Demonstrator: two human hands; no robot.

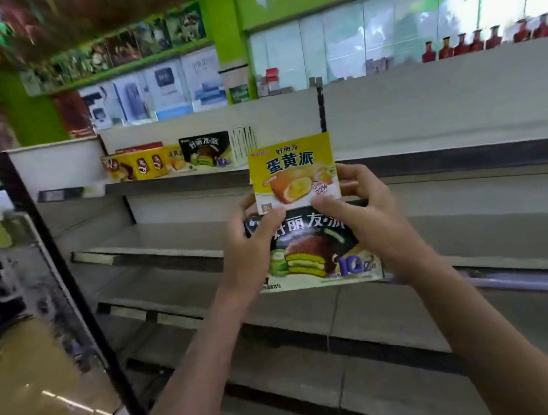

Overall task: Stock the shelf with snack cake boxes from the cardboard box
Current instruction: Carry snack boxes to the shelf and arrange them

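Left hand: I have my left hand [253,244] at the centre of the frame, fingers curled round the left edges of both boxes, thumb pressed across their fronts where the two meet.
Right hand: my right hand [366,209] mirrors it just right of centre, thumb on the front at the join, fingers wrapped behind the right edges.
Yellow box: the yellow snack cake box [293,174] stands upright in my grip, its lower edge touching the top of the box below, printed face toward me.
Dark box: the dark snack cake box [313,254], with a green-filled cake pictured, sits directly beneath the yellow one, held in front of the shelving and not resting on any board.
Shelf: the grey shelf unit [438,204] fills the middle and right of the frame behind my hands.
Stocked row: in the upper left of centre, on the top board, I see a row of yellow boxes [138,165] and one dark box on the shelf [205,150] just beside them to the right.
Background: red bottles [483,40] line the upper right.
Cardboard box: I cannot see it.
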